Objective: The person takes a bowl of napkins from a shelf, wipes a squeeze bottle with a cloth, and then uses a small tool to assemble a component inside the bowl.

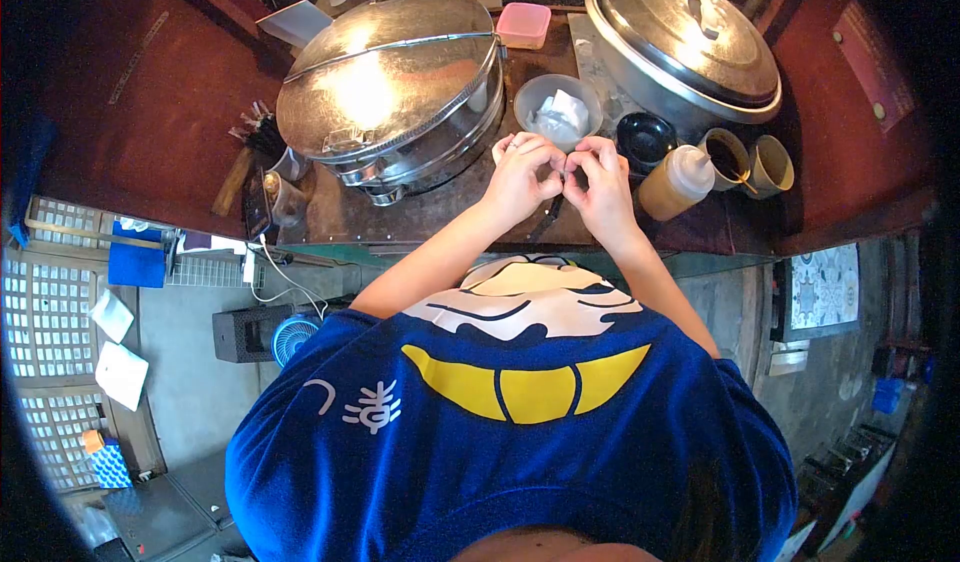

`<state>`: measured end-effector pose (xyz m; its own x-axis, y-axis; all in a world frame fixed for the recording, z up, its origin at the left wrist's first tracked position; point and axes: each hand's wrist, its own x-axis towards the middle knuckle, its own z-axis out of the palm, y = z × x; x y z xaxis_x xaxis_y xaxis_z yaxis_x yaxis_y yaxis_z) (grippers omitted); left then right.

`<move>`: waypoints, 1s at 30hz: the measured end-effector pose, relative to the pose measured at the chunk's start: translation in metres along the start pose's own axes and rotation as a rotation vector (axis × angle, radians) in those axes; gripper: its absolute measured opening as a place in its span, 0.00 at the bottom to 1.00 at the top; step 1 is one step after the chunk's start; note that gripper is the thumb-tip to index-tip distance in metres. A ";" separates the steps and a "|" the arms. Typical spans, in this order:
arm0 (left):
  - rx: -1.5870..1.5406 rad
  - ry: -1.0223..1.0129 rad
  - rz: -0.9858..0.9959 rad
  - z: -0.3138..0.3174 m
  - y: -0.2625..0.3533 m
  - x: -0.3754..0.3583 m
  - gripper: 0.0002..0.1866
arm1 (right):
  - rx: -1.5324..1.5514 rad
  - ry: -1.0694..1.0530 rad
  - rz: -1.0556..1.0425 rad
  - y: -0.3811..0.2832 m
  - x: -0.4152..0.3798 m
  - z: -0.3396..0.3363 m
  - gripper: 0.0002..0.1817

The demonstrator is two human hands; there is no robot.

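Note:
My left hand (527,174) and my right hand (601,182) meet over the counter, thumbs and fingers pinched close together. Whatever lies between the fingertips is too small or hidden to name. Just beyond them stands a translucent bowl (523,102) with crumpled white paper or plastic (563,114) in it. To the right of my right hand are a small black bowl (646,140) and a squeeze bottle (677,184) of brownish sauce. A dark, thin object (545,224) lies on the counter below the hands.
A round metal chafing dish (400,72) with its lid down fills the left side. A large lidded pot (690,42) stands back right. Two cups (771,167) sit right of the bottle. A pink container (524,25) is at the back. Red walls (130,112) flank the counter (400,217).

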<state>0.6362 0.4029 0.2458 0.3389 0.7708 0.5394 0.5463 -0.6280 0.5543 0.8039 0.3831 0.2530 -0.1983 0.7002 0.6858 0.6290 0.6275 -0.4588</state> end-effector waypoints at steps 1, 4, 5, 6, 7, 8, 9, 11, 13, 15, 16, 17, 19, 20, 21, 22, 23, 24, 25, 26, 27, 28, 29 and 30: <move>0.002 -0.012 -0.008 0.000 -0.001 0.000 0.09 | -0.026 0.007 -0.006 -0.002 -0.001 0.000 0.13; -0.019 -0.064 -0.031 -0.005 0.001 0.001 0.09 | -0.040 -0.009 -0.001 -0.001 0.000 -0.002 0.14; -0.030 -0.084 -0.040 -0.007 0.002 0.001 0.09 | -0.033 -0.021 0.005 0.000 0.000 -0.004 0.13; -0.032 -0.105 -0.026 -0.010 0.001 0.001 0.09 | -0.018 -0.038 -0.005 0.001 0.001 -0.006 0.13; -0.034 -0.127 -0.012 -0.012 0.000 0.002 0.09 | -0.002 -0.055 -0.014 0.000 0.003 -0.009 0.13; -0.036 -0.148 0.002 -0.014 -0.002 0.003 0.10 | 0.013 -0.072 -0.022 0.000 0.004 -0.012 0.12; -0.037 -0.165 0.009 -0.016 -0.002 0.005 0.10 | 0.029 -0.081 -0.024 0.001 0.004 -0.013 0.12; -0.037 -0.197 0.023 -0.020 -0.004 0.009 0.10 | 0.061 -0.100 -0.028 0.003 0.006 -0.014 0.11; -0.036 -0.216 0.052 -0.021 -0.007 0.012 0.10 | 0.079 -0.133 -0.013 0.004 0.007 -0.016 0.11; -0.044 -0.226 0.070 -0.021 -0.008 0.014 0.10 | 0.097 -0.157 -0.003 0.006 0.008 -0.016 0.11; -0.054 -0.226 0.074 -0.021 -0.008 0.014 0.10 | 0.105 -0.166 0.001 0.006 0.008 -0.017 0.11; -0.065 -0.226 0.078 -0.020 -0.007 0.015 0.10 | 0.112 -0.174 0.004 0.007 0.008 -0.017 0.11; 0.016 -0.204 0.107 -0.020 -0.004 0.016 0.10 | 0.116 -0.172 0.011 0.008 0.007 -0.017 0.10; 0.057 -0.192 0.121 -0.019 -0.002 0.016 0.10 | 0.118 -0.172 0.013 0.008 0.007 -0.017 0.10; 0.102 -0.143 0.124 -0.017 -0.001 0.014 0.10 | 0.122 -0.171 0.010 0.008 0.007 -0.017 0.09; 0.147 -0.093 0.129 -0.014 0.000 0.013 0.11 | 0.125 -0.170 0.007 0.008 0.007 -0.017 0.09; 0.192 -0.043 0.134 -0.012 0.002 0.012 0.11 | 0.128 -0.168 0.003 0.008 0.007 -0.017 0.08; 0.205 -0.006 0.126 -0.010 0.005 0.011 0.11 | 0.151 -0.172 0.026 0.009 0.008 -0.018 0.07; 0.217 0.029 0.117 -0.010 0.008 0.009 0.11 | 0.175 -0.176 0.050 0.009 0.008 -0.019 0.06; 0.229 0.062 0.107 -0.009 0.010 0.007 0.11 | 0.200 -0.180 0.075 0.010 0.009 -0.021 0.06; 0.244 0.102 0.127 -0.007 0.011 0.006 0.11 | 0.240 -0.191 0.107 0.011 0.009 -0.022 0.05; 0.259 0.142 0.147 -0.004 0.011 0.004 0.11 | 0.280 -0.201 0.138 0.012 0.010 -0.022 0.05; 0.275 0.183 0.167 -0.002 0.010 0.002 0.11 | 0.321 -0.212 0.170 0.012 0.011 -0.023 0.05; 0.287 0.201 0.189 -0.001 0.009 0.001 0.11 | 0.379 -0.233 0.235 0.012 0.012 -0.023 0.06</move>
<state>0.6404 0.3978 0.2517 0.3131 0.5902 0.7441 0.6899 -0.6798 0.2489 0.8262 0.3912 0.2687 -0.2735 0.8677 0.4150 0.3678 0.4930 -0.7885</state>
